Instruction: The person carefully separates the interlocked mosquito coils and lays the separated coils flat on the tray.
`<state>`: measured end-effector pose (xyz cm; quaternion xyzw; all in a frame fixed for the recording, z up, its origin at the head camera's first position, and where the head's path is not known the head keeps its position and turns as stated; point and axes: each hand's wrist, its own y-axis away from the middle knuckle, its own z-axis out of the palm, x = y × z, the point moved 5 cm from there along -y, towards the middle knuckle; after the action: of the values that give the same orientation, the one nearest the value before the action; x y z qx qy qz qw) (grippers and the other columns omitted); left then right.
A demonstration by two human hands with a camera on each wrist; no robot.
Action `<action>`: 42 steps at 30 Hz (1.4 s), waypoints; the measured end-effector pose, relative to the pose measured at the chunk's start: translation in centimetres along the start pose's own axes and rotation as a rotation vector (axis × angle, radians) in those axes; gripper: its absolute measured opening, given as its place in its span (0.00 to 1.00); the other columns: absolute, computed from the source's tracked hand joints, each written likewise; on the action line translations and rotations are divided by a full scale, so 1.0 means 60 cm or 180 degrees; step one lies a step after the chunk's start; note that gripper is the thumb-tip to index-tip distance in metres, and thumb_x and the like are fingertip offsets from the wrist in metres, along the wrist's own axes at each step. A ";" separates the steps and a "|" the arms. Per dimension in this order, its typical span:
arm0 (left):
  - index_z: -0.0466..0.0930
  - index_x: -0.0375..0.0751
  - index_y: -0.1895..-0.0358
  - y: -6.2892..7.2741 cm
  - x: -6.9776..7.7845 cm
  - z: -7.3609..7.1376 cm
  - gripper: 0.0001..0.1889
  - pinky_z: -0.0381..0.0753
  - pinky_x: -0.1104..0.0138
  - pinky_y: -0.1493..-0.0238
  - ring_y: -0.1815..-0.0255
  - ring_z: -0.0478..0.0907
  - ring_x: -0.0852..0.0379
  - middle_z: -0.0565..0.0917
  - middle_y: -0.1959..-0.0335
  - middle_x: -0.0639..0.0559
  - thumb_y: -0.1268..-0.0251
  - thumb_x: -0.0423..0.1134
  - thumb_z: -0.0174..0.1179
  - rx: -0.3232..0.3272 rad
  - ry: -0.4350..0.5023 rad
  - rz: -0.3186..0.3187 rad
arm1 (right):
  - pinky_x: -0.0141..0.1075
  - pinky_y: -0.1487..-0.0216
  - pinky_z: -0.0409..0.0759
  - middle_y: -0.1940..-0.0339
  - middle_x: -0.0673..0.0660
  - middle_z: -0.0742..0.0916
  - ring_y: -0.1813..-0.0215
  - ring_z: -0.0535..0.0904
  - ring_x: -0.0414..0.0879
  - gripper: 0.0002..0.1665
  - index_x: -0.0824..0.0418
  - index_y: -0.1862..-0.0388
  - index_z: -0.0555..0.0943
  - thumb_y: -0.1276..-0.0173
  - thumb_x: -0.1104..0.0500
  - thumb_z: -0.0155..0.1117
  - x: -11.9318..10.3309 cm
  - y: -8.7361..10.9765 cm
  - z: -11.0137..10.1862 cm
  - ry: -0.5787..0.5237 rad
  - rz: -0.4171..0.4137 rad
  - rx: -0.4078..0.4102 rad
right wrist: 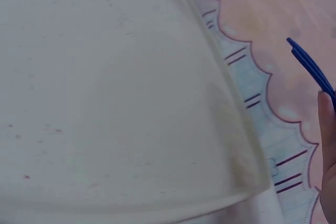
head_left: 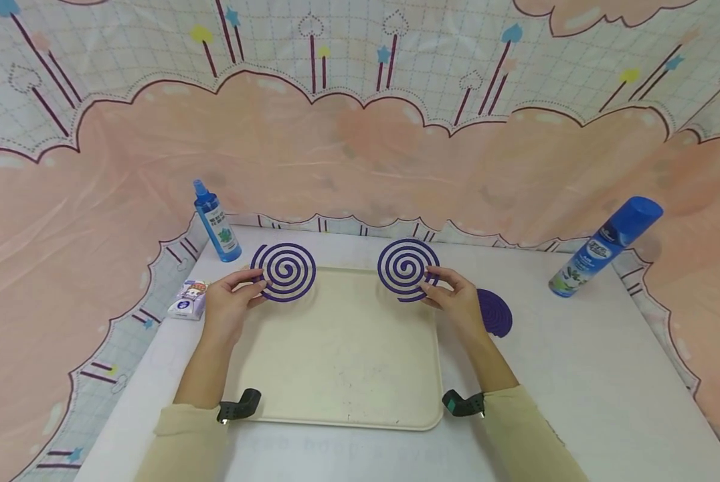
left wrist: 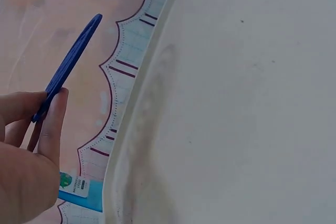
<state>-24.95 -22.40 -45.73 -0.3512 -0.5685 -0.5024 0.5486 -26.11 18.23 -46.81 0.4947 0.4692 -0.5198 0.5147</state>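
Note:
My left hand (head_left: 229,301) pinches the left edge of a dark blue-purple mosquito coil (head_left: 286,271). The coil faces me upright above the far left part of a cream tray (head_left: 342,355); edge-on, the same coil (left wrist: 68,66) shows in the left wrist view between thumb and fingers. My right hand (head_left: 456,301) pinches the right edge of a second mosquito coil (head_left: 407,269), upright over the tray's far right part. The right wrist view catches only part of this coil (right wrist: 312,66) and a bit of the hand. A darker, closely wound coil (head_left: 496,313) lies right of the tray, partly behind my right hand.
A blue spray bottle (head_left: 218,224) stands at the back left, near a small white and purple pack (head_left: 189,299). At the right stands a blue aerosol can (head_left: 603,248). The white table (head_left: 583,375) meets a patterned cloth backdrop (head_left: 336,161).

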 end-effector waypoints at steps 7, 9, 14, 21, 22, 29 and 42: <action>0.77 0.23 0.39 -0.006 -0.041 -0.009 0.20 0.88 0.75 0.59 0.66 0.85 0.69 0.80 0.60 0.58 0.32 0.24 0.61 -0.0107 -0.0305 -0.0223 | 0.28 0.57 0.88 0.49 0.52 0.81 0.62 0.86 0.33 0.27 0.72 0.33 0.75 0.32 0.72 0.66 0.051 -0.009 0.017 0.0178 0.0316 -0.0084; 0.74 0.22 0.37 -0.007 -0.053 -0.009 0.21 0.88 0.75 0.60 0.67 0.85 0.69 0.81 0.63 0.59 0.32 0.24 0.61 -0.0159 -0.0357 -0.0305 | 0.27 0.58 0.88 0.47 0.54 0.81 0.63 0.85 0.33 0.27 0.71 0.34 0.76 0.32 0.71 0.67 0.065 -0.010 0.022 0.0218 0.0424 -0.0077; 0.72 0.20 0.35 -0.007 -0.073 -0.008 0.22 0.88 0.74 0.61 0.68 0.85 0.69 0.83 0.68 0.62 0.31 0.22 0.59 -0.0227 -0.0357 -0.0413 | 0.26 0.61 0.88 0.44 0.59 0.81 0.65 0.84 0.33 0.27 0.73 0.36 0.76 0.33 0.72 0.67 0.083 -0.007 0.038 0.0266 0.0545 -0.0103; 0.74 0.23 0.36 -0.010 -0.077 -0.010 0.21 0.88 0.75 0.63 0.70 0.84 0.70 0.83 0.67 0.59 0.30 0.24 0.59 -0.0151 -0.0708 -0.0402 | 0.27 0.61 0.88 0.38 0.70 0.81 0.64 0.85 0.34 0.24 0.70 0.38 0.79 0.34 0.72 0.67 0.084 -0.007 0.051 0.0760 0.0551 -0.0144; 0.75 0.24 0.36 -0.011 -0.076 -0.010 0.20 0.87 0.75 0.63 0.70 0.83 0.70 0.83 0.66 0.58 0.30 0.25 0.59 -0.0134 -0.0829 -0.0386 | 0.27 0.61 0.88 0.39 0.70 0.82 0.65 0.85 0.34 0.24 0.70 0.39 0.80 0.35 0.72 0.68 0.082 -0.006 0.052 0.0838 0.0550 -0.0150; 0.84 0.31 0.45 -0.021 -0.061 -0.004 0.17 0.82 0.76 0.71 0.74 0.79 0.67 0.87 0.58 0.42 0.36 0.34 0.68 -0.0048 -0.2051 0.0041 | 0.29 0.63 0.88 0.47 0.68 0.87 0.66 0.84 0.34 0.22 0.68 0.42 0.83 0.35 0.69 0.70 0.073 -0.005 0.062 0.1359 0.0416 -0.0208; 0.83 0.35 0.49 -0.037 -0.041 0.016 0.17 0.73 0.59 0.57 0.58 0.78 0.46 0.84 0.56 0.39 0.40 0.38 0.71 -0.0318 -0.3426 0.0770 | 0.26 0.68 0.82 0.50 0.65 0.88 0.65 0.82 0.39 0.21 0.63 0.45 0.84 0.39 0.67 0.74 0.060 -0.022 0.076 0.2207 0.0009 -0.0234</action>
<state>-26.95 -21.65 -48.45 -0.6468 -0.6998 -0.2118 0.2171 -27.48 13.49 -50.13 0.6236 0.6338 -0.3029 0.3429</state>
